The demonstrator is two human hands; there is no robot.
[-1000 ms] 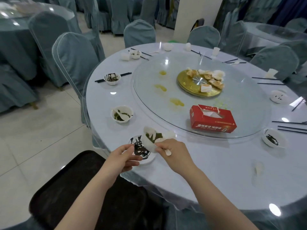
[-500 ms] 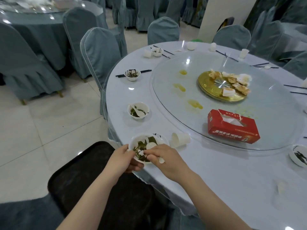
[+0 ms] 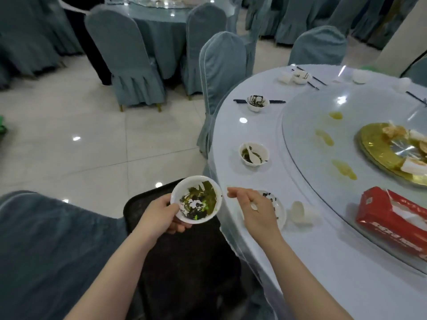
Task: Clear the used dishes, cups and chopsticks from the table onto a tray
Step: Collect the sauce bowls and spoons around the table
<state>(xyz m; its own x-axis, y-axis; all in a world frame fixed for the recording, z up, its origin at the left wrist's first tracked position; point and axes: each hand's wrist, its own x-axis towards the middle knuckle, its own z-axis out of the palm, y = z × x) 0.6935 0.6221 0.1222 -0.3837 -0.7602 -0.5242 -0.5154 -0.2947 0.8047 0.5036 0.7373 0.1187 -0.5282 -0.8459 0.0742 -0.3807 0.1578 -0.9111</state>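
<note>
My left hand [image 3: 159, 218] grips a white bowl [image 3: 196, 202] smeared with green and black leftovers, holding it off the table edge above the black tray [image 3: 184, 255]. My right hand [image 3: 256, 213] hovers over a small stained plate [image 3: 278, 210] on the table and pinches a white spoon [image 3: 254, 206], mostly hidden by the fingers. A paper cup [image 3: 298, 212] lies tipped beside the plate. Further along the rim stand a bowl with a spoon in it [image 3: 254, 154] and another dirty bowl [image 3: 257, 102] on black chopsticks [image 3: 240, 101].
The round table [image 3: 346, 285] carries a glass turntable [image 3: 300, 125] with a gold platter [image 3: 379, 158] of scraps and a red tissue box [image 3: 392, 225]. A covered chair [image 3: 221, 65] stands at the table's left. The tray rests on a chair seat [image 3: 57, 239].
My left hand has lifted the bowl off the plate and carried it left, out over the tray. My right hand stayed above the plate. The view has swung left.
</note>
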